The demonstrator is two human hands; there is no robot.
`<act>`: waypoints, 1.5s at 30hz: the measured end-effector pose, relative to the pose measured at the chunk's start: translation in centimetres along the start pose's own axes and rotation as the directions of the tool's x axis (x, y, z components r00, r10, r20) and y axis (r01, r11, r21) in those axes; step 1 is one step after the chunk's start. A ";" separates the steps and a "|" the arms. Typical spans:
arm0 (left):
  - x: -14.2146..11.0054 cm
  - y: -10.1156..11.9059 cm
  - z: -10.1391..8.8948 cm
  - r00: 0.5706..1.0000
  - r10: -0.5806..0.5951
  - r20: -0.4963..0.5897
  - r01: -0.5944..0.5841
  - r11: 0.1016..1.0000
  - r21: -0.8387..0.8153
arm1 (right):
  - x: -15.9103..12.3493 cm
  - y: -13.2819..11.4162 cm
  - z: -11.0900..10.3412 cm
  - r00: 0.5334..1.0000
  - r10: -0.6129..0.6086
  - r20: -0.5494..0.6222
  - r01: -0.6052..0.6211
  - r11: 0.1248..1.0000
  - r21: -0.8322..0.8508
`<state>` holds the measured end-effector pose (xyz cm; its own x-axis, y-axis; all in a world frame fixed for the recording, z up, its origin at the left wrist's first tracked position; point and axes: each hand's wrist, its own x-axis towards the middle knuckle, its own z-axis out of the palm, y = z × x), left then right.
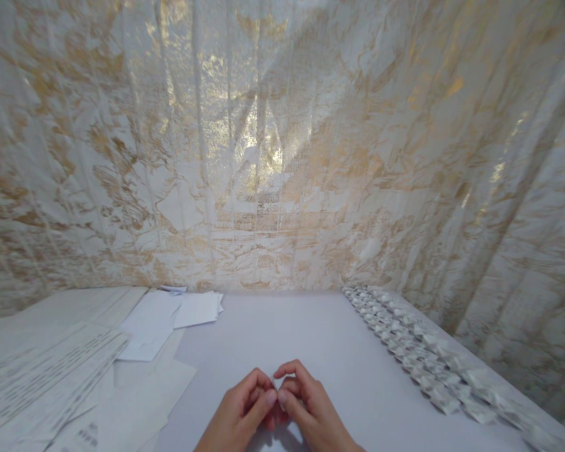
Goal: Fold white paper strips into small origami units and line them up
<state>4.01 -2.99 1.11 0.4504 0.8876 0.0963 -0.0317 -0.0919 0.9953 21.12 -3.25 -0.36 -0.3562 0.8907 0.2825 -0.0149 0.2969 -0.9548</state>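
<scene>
My left hand (249,402) and my right hand (306,398) meet low in the middle of the view, thumbs close together and fingers curled inward. Between the fingertips shows the small tip of a white piece of paper (275,382); both hands seem to pinch it. Most of that piece is hidden by the fingers, so its shape cannot be made out. The hands are just above the white tabletop (263,333).
Printed sheets (42,376) overlap on the left, with blank white sheets (150,323) and a small paper stack (198,309) behind them. Several rows of small folded paper pieces (424,358) run along the right edge. A gold-patterned curtain (273,157) hangs behind the table.
</scene>
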 end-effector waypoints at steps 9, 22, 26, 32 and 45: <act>-0.3 0.4 -0.1 1.000 0.012 -0.003 -0.012 0.996 0.084 | 0.0 -0.3 0.4 0.999 0.035 0.027 -0.036 0.997 0.074; -0.7 0.7 -0.2 0.978 0.142 -0.155 -0.085 0.941 0.326 | 0.0 -0.8 0.2 0.997 0.042 -0.063 -0.048 0.995 -0.087; -0.6 0.3 -0.4 0.972 0.137 -0.189 -0.083 0.961 0.265 | -0.1 -0.8 0.3 0.998 0.029 -0.053 -0.031 0.999 -0.028; -0.4 0.0 0.1 0.966 0.106 -0.237 -0.055 0.975 0.213 | -0.3 -0.4 0.4 0.999 0.004 -0.033 -0.005 0.999 -0.033; -0.8 0.4 0.6 0.993 0.074 -0.092 -0.039 0.942 0.333 | -0.1 -1.7 0.1 0.980 0.004 -0.201 -0.041 0.982 -0.182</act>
<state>4.13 -4.03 1.37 0.3630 0.9161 0.1701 0.2496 -0.2715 0.9295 21.09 -3.90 1.26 -0.1610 0.9429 0.2917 0.1702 0.3177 -0.9328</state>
